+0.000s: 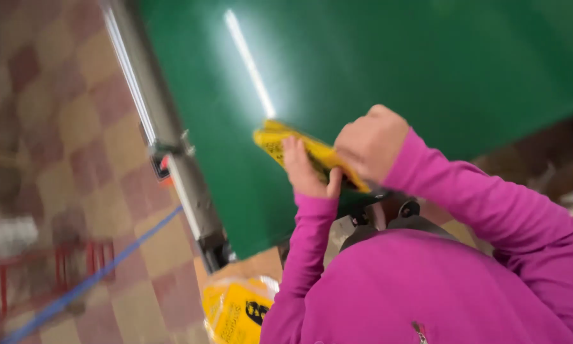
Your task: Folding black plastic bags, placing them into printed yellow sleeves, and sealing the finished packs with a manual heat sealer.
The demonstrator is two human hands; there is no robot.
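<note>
Both hands, left hand (307, 171), right hand (370, 144), gripping yellow packet (285, 141) (blurred, partly hidden)

Glossy green table (426, 57) (glare), checkered floor (63, 127)

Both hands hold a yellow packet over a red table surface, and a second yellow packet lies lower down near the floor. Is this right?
Not quite: the head view shows the table surface is green, not red. Both the left hand and right hand hold the yellow packet, and a second yellow packet lies lower down.

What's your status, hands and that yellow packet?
Left hand under yellow packet, right hand gripping it from above. Packet held over green belt. More yellow packets low by the floor. Nothing blocking.
</note>
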